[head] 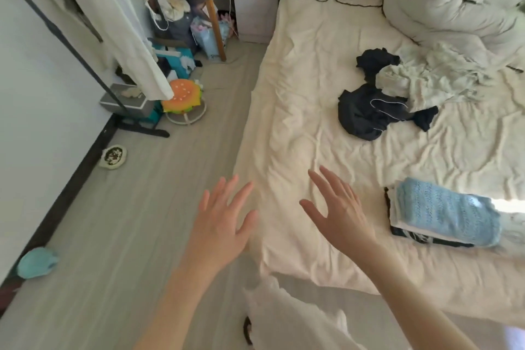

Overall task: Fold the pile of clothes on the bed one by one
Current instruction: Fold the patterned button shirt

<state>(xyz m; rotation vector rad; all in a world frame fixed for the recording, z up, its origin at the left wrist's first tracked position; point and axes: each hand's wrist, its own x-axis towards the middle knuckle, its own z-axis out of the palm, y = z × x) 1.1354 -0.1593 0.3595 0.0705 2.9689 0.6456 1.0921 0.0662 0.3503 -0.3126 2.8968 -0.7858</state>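
Both hands empty: left hand (220,224) and right hand (339,212) spread wide, reaching toward the crumpled black garment (366,111); beyond them, the folded blue-knit stack (443,212) sat parked aside, seemingly done.

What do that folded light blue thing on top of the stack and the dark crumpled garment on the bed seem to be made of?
The light blue top looks like knitted yarn, matte: rows of small openwork holes show across it. The dark garment looks like thin, soft woven or jersey fabric, matte, with narrow white piping; it crumples into limp folds. The exact fibre cannot be told.

Crumpled black garment (366,113) and pale garment (426,79) lie unfolded mid-bed (298,94).
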